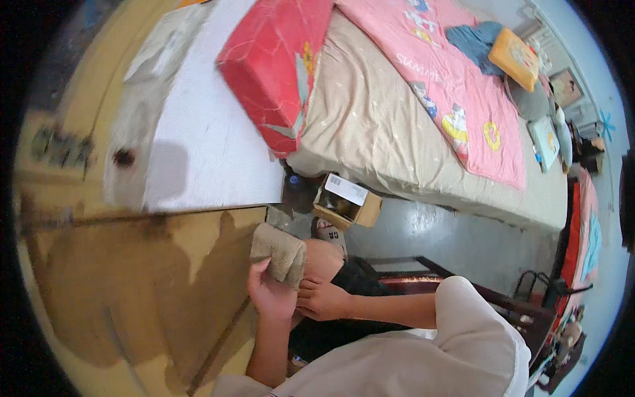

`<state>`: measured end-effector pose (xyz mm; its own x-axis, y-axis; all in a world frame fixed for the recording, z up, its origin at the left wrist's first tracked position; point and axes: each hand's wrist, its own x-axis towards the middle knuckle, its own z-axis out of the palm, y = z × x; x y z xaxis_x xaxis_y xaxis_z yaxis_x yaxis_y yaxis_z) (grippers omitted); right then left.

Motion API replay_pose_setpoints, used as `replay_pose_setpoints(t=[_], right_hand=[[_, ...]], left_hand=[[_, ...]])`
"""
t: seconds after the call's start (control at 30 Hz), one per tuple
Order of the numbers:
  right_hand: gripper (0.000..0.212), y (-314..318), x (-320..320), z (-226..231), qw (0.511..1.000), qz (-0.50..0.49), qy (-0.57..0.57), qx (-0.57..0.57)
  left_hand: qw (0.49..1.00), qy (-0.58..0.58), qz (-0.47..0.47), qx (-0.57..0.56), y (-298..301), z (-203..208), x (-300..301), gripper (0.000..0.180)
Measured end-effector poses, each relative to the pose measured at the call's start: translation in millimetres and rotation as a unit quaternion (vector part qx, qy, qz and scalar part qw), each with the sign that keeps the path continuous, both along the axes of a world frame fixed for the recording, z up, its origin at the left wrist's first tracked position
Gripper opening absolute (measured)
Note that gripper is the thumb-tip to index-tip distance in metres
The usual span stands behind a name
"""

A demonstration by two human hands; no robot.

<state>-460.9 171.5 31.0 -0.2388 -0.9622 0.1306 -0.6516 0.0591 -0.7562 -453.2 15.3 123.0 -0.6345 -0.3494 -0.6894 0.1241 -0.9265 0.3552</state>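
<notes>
A folded beige-brown cloth (pixel 281 255) is held up in my left hand (pixel 272 294), with the thumb on its near face and the other fingers hidden behind it. Close beside that hand, just under the cloth's lower edge, is my right hand (pixel 324 299), its fingers curled in near my bent knee. Whether those fingers grip anything is hidden. To the left stretches a yellow-brown surface (pixel 152 264) with large darker patches, and the cloth is seen in front of its right edge.
Beyond the yellow-brown surface is a white panel (pixel 218 126). An open cardboard box (pixel 334 215) stands on the grey floor (pixel 436 245) beside a bed with a beige sheet (pixel 357 99), a pink blanket (pixel 456 86) and a red covered block (pixel 271 73). A dark wooden chair (pixel 489 301) is at my right.
</notes>
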Motion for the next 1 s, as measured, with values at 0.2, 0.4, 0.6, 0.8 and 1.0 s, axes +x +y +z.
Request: replay_pose_setpoints(t=[0.2, 0.4, 0.6, 0.8, 1.0], right_hand=[[0.022, -1, -4, 42, 0.988, -0.127, -0.08, 0.04], [0.017, 14, 4, 84, 0.936, -0.262, -0.204, 0.118], [0.018, 26, -12, 126, 0.84, -0.444, -0.279, 0.138], [0.011, 77, -39, 175, 0.789, -0.545, -0.271, 0.081], [0.027, 114, -21, 213, 0.748, -0.593, -0.289, 0.077]], left_hand=[[0.997, 0.008, -0.062, 0.046, 8, 62, -65, 0.038], [0.99, -0.035, -0.116, 0.077, 35, 125, -80, 0.036], [0.97, -0.111, -0.215, 0.025, 47, 174, -87, 0.044], [0.96, -0.082, -0.265, -0.03, 48, 250, -88, 0.043], [0.964, -0.103, -0.245, -0.007, 37, 263, -77, 0.039]])
